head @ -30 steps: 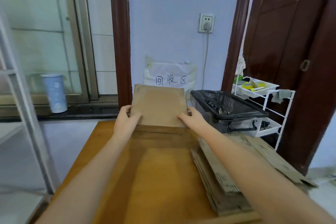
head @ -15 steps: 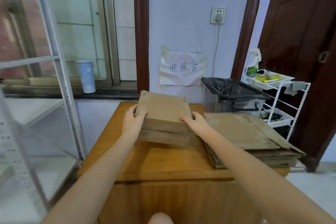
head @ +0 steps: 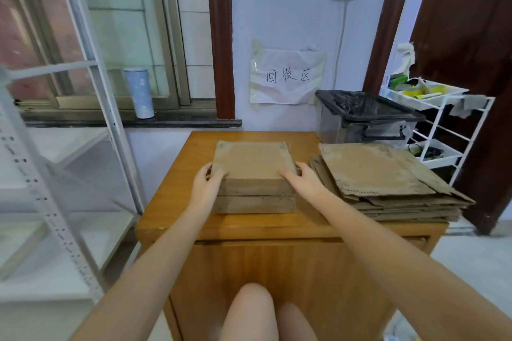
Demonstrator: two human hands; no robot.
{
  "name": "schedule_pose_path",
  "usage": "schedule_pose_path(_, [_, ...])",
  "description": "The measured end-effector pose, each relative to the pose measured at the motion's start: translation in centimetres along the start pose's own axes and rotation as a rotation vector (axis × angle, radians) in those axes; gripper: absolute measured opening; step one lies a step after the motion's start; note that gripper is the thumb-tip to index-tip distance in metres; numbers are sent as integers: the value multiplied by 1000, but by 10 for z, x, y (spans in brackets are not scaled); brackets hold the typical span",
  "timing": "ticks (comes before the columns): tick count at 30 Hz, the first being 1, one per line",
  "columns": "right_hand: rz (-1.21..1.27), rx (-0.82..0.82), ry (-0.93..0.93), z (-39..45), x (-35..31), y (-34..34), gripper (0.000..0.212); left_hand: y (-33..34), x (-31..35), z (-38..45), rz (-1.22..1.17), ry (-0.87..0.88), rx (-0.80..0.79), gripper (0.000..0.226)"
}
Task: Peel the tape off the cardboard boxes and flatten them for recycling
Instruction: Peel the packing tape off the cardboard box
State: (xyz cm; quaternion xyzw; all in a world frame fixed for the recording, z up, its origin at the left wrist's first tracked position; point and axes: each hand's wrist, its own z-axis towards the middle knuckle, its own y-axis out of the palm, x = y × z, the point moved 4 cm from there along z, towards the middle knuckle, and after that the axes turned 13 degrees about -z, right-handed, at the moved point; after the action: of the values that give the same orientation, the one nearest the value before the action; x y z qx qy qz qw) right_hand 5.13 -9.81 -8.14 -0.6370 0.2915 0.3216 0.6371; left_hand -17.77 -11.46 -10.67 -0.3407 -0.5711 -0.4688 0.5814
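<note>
Cardboard box (head: 253, 171) on tabletop (head: 177, 194); left hand (head: 206, 184) and right hand (head: 303, 181) grip its sides; flattened stack (head: 388, 183) beside.

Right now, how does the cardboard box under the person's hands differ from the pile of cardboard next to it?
The box is still a closed block with upright sides; the pile is flat sheets lying layered. The box sits mid-table, with the left hand and right hand holding its near corners; the pile lies untouched at the table's right edge, overhanging it. The box's footprint looks smaller than the pile's sheets. Both are worn brown cardboard on the same wooden table.
</note>
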Motion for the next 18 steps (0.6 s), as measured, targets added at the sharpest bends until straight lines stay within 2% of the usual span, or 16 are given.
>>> schedule_pose_path(3, [26, -13, -32, -3, 5, 2, 66, -1, -5, -5, -24, -49, -76, 53])
schedule_pose_path(7, [-77, -42, -117, -9, 15, 4, 86, -10, -16, -7, 59, -70, -133, 75])
schedule_pose_path(9, [-121, -25, -161, -9, 19, 5, 90, -12, -20, -9, 103, -43, -159, 81])
schedule_pose_path(15, [53, 106, -207, -2, 6, -9, 75, -11, 2, -9, 116, 119, -80, 75])
schedule_pose_path(18, [34, 185, -207, 6, -10, -25, 60, -8, 20, -8, 156, 184, -121, 76])
